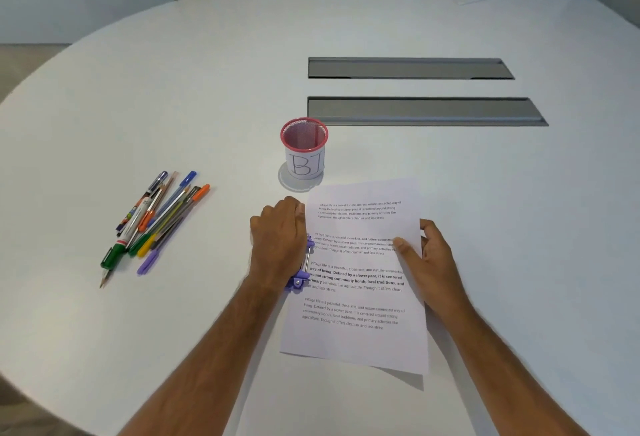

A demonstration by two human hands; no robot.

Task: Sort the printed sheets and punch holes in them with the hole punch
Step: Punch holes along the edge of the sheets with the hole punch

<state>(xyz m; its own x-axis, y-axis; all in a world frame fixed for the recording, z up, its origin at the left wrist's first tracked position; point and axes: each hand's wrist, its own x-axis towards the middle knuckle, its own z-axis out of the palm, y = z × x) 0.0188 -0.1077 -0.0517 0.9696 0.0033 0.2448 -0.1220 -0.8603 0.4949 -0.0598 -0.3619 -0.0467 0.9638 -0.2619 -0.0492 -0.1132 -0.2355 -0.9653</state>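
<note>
Left hand [277,240] lies palm-down over the purple hole punch [300,274], fingers [298,208] curled over its far end, pressing on it; only the near end and a metal rod of the punch show past the hand. The punch sits at the left edge of the printed sheets [356,283], about midway along that edge, with the edge running into it. The sheets lie on the white surface [173,106], tilted slightly, four blocks of text visible on the top page; a darker lower corner shows beneath at the near right. Right hand [424,257] grips the right edge of the sheets: thumb on top of the page, remaining fingers loosely curled at the edge, partly behind the paper. Just beyond the sheets' far left corner stands a pink mesh cup [304,148] with a handwritten paper label. Well to the left lies a loose pile of pens and pencils [156,221]. Two grey recessed slots [415,89] lie farther back.
</note>
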